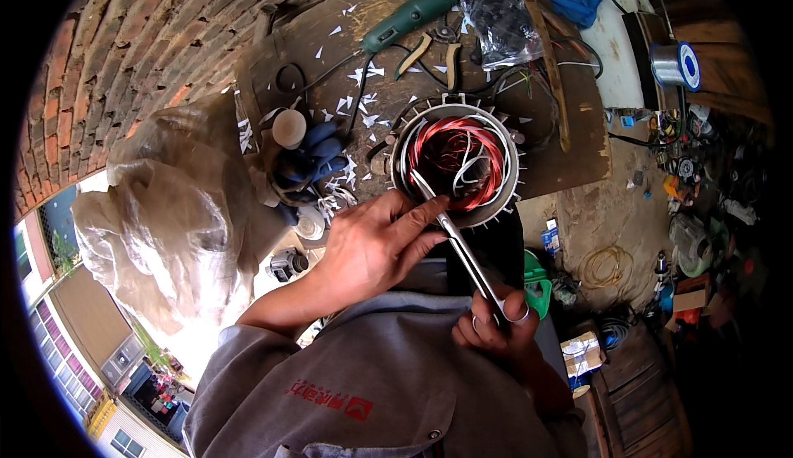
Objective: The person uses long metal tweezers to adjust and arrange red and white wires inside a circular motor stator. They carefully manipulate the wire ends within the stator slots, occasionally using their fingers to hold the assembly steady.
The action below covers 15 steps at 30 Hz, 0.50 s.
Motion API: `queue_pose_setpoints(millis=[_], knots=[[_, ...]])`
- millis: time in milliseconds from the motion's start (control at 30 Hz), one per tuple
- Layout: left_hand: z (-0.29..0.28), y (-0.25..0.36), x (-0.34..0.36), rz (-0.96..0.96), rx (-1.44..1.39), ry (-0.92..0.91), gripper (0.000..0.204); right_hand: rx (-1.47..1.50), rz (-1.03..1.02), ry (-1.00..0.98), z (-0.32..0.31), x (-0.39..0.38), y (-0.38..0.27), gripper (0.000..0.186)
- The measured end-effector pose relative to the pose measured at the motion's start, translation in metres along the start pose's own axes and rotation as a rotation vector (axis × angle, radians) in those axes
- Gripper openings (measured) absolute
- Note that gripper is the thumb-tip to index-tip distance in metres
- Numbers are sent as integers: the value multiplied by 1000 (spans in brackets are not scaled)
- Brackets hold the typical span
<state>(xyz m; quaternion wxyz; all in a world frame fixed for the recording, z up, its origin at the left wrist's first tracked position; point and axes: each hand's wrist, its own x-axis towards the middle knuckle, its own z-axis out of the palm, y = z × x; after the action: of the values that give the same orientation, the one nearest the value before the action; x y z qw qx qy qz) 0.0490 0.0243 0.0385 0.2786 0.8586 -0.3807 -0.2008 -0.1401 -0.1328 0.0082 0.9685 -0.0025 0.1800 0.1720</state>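
A round motor stator (pixel 398 149) with a finned housing holds red and white wound wire (pixel 499 161) on the wooden bench. Long steel scissors (pixel 467 257) reach from the lower right into its near left side, their tips among the wires. My right hand (pixel 496 326) grips the scissors' ring handles, fingers curled. My left hand (pixel 372 243) is closed at the stator's near edge, index finger and thumb on the scissors' shank; whatever lies under the fingertips is partly hidden.
A green power tool (pixel 409 20), pliers (pixel 453 66), white scraps (pixel 372 71), a dark bag (pixel 500 24) and blue gloves (pixel 318 152) lie on the bench (pixel 578 161). Plastic sheeting (pixel 161 227) is left, a wire spool (pixel 676 66) right, floor clutter (pixel 694 243) beyond, a brick wall (pixel 91 45) upper left.
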Motion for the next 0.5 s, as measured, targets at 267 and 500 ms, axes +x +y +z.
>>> queue_pose_setpoints(millis=[267, 500], knots=[[-3, -2, 2, 10, -6, -7, 45, -113, -15, -15, 8, 4, -3, 48], [-2, -8, 2, 44, -29, 14, 45, -53, -38, 8, 9, 8, 3, 49]])
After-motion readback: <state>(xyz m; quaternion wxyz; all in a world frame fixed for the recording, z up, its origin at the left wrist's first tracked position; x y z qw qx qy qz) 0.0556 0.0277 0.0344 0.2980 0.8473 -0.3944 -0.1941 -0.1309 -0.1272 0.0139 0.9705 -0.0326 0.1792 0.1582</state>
